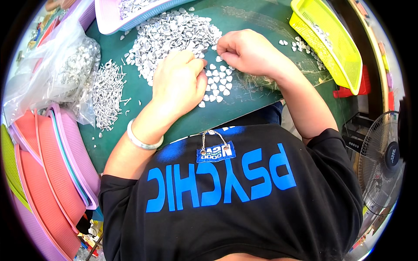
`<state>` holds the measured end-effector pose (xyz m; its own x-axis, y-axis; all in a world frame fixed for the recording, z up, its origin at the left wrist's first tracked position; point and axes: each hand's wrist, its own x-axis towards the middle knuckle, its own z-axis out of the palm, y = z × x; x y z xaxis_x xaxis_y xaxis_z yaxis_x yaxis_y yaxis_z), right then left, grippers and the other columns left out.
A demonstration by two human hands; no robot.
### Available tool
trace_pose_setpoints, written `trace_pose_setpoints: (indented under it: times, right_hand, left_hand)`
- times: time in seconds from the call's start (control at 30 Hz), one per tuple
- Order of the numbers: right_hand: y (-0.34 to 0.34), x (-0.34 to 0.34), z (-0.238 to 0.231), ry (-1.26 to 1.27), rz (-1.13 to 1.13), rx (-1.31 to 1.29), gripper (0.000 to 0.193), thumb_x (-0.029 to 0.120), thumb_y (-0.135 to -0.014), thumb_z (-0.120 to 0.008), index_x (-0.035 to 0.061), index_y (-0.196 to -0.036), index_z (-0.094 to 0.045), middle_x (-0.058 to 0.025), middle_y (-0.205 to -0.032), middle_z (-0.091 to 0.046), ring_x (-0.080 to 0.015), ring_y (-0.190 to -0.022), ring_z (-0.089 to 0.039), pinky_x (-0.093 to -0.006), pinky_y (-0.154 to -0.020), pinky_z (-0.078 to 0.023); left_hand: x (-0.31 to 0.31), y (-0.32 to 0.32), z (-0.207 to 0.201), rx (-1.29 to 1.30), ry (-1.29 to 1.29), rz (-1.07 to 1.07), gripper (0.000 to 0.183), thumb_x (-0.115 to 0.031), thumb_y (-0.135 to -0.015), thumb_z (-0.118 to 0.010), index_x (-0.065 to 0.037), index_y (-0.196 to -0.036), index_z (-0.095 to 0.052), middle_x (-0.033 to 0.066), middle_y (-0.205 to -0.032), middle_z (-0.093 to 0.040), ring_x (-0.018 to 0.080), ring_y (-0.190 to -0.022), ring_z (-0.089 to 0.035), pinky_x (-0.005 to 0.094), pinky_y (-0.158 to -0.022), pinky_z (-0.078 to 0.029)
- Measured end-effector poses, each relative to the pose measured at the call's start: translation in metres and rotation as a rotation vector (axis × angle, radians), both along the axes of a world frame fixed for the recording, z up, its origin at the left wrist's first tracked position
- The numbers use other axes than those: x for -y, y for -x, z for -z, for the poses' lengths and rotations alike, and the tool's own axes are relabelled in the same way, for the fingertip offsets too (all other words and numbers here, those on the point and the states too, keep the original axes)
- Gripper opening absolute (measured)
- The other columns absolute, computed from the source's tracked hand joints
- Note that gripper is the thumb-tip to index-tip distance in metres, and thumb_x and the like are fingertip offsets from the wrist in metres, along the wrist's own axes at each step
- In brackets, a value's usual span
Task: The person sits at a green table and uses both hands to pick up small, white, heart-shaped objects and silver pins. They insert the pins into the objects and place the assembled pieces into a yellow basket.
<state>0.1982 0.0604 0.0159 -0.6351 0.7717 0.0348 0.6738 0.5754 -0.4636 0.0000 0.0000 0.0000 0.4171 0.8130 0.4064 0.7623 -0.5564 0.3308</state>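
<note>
A large heap of small silver heart-shaped pieces (174,35) lies on the green tabletop (135,115). My left hand (179,82) rests at the heap's near edge, its fingers bent and thumb pressed to the index finger. What that pinch holds, if anything, is too small to make out. Just right of the heap, my right hand (250,52) is curled with its fingertips together beside a few hearts; its grip is hidden. Between and below my hands lies a small patch of separate hearts (215,82), spread in a loose single layer.
Small silver pin-like parts (108,93) lie left, beside a clear plastic bag (69,74) of metal pieces. A pink-and-blue basket (130,17) stands behind the heap. A yellow-green basket (331,48) tilts at right. Stacked baskets (48,165) and a fan (381,161) flank me.
</note>
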Motion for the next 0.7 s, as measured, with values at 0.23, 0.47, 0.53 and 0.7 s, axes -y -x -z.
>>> trace_pose_setpoints:
  times: [0.23,0.47,0.53,0.7]
  right_hand:
    - [0.011,0.001,0.007,-0.068,0.052,-0.163,0.016,0.018,-0.08,-0.059,0.01,-0.09,-0.067,-0.0116,-0.082,-0.067,-0.0321,-0.081,-0.064,-0.0418,-0.071,-0.051]
    - [0.024,0.0,0.023,-0.169,0.038,-0.12,0.012,0.019,-0.08,-0.058,0.0114,-0.086,-0.065,-0.0105,-0.086,-0.066,-0.0316,-0.081,-0.064,-0.042,-0.07,-0.051]
    - [0.023,0.0,0.019,-0.204,0.012,-0.114,0.01,0.018,-0.08,-0.058,0.0103,-0.083,-0.063,-0.01,-0.085,-0.065,-0.0316,-0.08,-0.063,-0.0421,-0.069,-0.051]
    - [0.005,0.002,0.01,-0.273,-0.127,-0.032,0.009,0.016,-0.079,-0.057,0.0092,-0.076,-0.06,-0.0092,-0.081,-0.062,-0.031,-0.078,-0.062,-0.042,-0.067,-0.05]
  left_hand:
    - [-0.005,-0.007,0.002,-0.028,-0.02,-0.004,0.01,-0.015,-0.072,-0.068,-0.009,-0.079,-0.069,0.005,-0.074,-0.055,0.0248,-0.077,-0.056,0.0387,-0.067,-0.045]
    - [-0.005,-0.009,0.004,-0.007,-0.035,0.003,0.009,-0.013,-0.074,-0.068,-0.007,-0.081,-0.069,0.0054,-0.071,-0.053,0.0258,-0.072,-0.055,0.0378,-0.064,-0.044]
    - [-0.005,-0.009,0.004,-0.007,-0.036,0.0,0.009,-0.013,-0.074,-0.068,-0.007,-0.081,-0.069,0.0057,-0.071,-0.053,0.0259,-0.072,-0.055,0.0378,-0.064,-0.044]
    - [-0.003,-0.006,0.004,0.016,0.001,-0.003,0.01,-0.013,-0.075,-0.067,-0.007,-0.082,-0.069,0.0057,-0.071,-0.054,0.0263,-0.073,-0.055,0.038,-0.065,-0.045]
